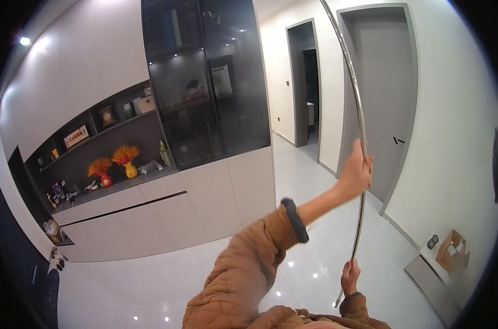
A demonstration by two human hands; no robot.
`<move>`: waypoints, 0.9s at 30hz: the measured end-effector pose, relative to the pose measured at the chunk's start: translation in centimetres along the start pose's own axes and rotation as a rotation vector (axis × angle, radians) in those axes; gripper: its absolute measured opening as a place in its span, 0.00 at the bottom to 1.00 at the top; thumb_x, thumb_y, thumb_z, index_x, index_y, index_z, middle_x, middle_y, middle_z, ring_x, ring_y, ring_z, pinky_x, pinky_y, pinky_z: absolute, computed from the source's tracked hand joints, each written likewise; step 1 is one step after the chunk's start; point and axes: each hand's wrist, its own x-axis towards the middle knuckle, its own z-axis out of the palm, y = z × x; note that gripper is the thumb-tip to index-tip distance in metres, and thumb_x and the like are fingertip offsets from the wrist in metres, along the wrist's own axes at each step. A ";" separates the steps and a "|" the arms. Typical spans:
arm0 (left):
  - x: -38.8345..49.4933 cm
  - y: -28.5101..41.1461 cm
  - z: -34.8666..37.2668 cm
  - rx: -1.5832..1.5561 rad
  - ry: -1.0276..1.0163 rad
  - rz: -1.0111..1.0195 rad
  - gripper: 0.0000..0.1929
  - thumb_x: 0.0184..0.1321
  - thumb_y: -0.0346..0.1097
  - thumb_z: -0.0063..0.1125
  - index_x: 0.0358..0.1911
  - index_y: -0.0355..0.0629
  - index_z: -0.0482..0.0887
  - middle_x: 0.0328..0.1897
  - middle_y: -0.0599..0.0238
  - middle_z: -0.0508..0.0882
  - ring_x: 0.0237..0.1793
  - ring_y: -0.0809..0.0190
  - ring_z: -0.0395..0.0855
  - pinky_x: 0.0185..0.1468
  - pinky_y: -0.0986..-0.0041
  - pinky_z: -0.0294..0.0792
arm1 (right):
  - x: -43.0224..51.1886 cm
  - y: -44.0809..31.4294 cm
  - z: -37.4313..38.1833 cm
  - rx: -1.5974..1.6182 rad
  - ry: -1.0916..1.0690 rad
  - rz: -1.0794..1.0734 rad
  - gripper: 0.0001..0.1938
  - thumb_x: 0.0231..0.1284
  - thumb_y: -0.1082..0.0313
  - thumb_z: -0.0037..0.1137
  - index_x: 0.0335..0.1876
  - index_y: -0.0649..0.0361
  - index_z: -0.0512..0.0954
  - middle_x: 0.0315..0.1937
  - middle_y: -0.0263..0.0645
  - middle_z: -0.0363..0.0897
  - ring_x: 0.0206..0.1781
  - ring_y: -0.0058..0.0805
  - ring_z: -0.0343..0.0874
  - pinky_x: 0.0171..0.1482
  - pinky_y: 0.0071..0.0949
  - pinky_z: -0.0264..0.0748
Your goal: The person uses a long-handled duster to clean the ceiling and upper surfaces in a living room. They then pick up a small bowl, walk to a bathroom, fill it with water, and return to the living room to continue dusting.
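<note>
A long, shiny metal pole stands nearly upright before me, running out of view at the top; its curve may come from the lens. My left hand, at the end of an outstretched arm in a brown quilted sleeve, is wrapped around the pole at mid-height. Lower down, my right hand grips the same pole close to its bottom end. Behind the pole is a grey door with a dark handle.
A wall cabinet with dark glass doors fills the left. Its shelf holds a red vase, a yellow vase and ornaments. At lower right, a low white cabinet bears an open cardboard box. Glossy tiles cover the floor.
</note>
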 end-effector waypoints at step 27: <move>10.5 -0.4 6.9 -0.044 0.043 0.086 0.12 0.71 0.30 0.36 0.53 0.34 0.57 0.23 0.63 0.70 0.15 0.66 0.73 0.19 0.71 0.71 | 7.3 -0.1 -7.4 -0.077 0.313 -0.227 0.13 0.62 0.70 0.50 0.22 0.62 0.64 0.10 0.45 0.62 0.12 0.40 0.62 0.18 0.35 0.56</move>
